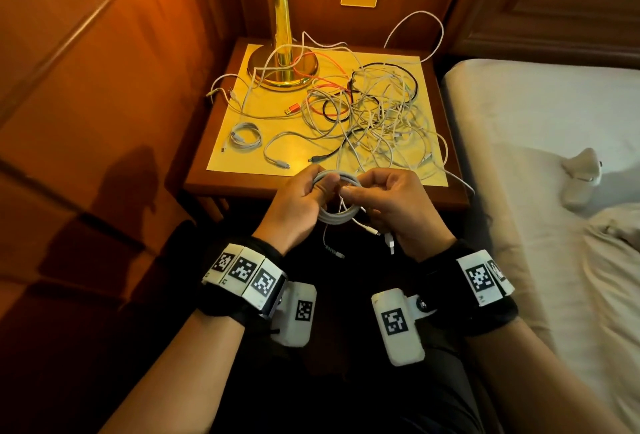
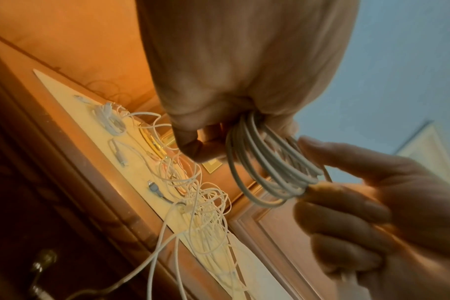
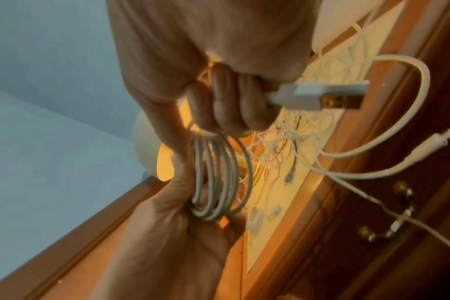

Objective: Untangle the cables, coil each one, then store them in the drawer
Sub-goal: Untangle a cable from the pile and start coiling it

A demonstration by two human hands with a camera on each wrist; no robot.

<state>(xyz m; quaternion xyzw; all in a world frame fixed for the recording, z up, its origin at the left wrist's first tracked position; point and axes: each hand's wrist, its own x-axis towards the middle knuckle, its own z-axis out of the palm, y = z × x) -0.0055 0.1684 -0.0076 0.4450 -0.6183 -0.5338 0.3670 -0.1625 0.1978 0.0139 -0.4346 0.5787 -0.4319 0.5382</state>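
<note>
A white cable wound into a coil (image 1: 337, 215) hangs in front of the nightstand, held between both hands. My left hand (image 1: 323, 188) grips the coil (image 2: 265, 162) on its left side, fingers curled round the loops. My right hand (image 1: 356, 191) pinches the loops (image 3: 219, 178) from the right. A white USB plug (image 3: 316, 97) sticks out of its curled fingers. Loose cable ends (image 1: 372, 231) dangle below the hands. A tangle of white, red and black cables (image 1: 374, 115) covers the nightstand top (image 1: 221, 181). One small coiled white cable (image 1: 244, 136) lies at its front left.
A brass lamp base (image 1: 282, 66) stands at the back left of the nightstand. The drawer front with its brass handle (image 3: 388, 223) is below the top. A bed with white sheets (image 1: 540, 143) is on the right. A wood-panelled wall (image 1: 86, 87) is on the left.
</note>
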